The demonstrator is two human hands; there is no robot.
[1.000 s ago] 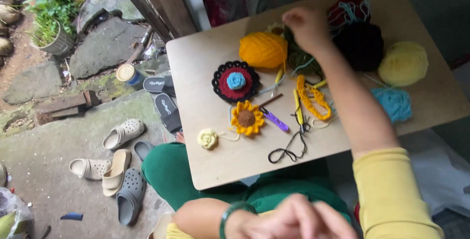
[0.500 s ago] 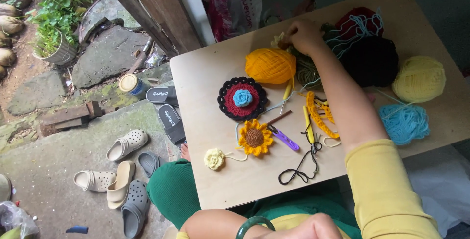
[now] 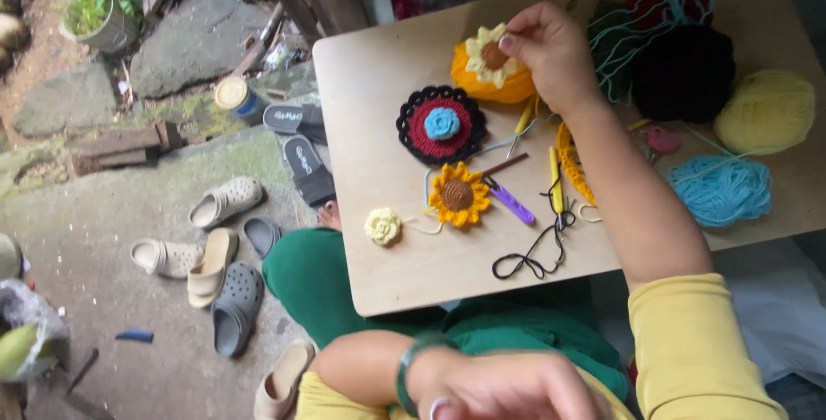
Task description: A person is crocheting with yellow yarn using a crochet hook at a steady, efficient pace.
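On the board (image 3: pixel 387 282), our right hand (image 3: pixel 551 50) pinched a pale flower (image 3: pixel 490 54) over the orange ball (image 3: pixel 495 84); our left hand (image 3: pixel 508 390) lay low, its grip hidden; the flower could slip if the pinch eased, we judged; we counted four flowers, five yarn balls.

Plywood worktop (image 3: pixel 404 274) carries yarn balls far right: orange (image 3: pixel 482 84), black (image 3: pixel 684 76), yellow (image 3: pixel 764 112), blue (image 3: pixel 721 189). Crocheted flowers centre-left; black cord (image 3: pixel 527 258) near edge.
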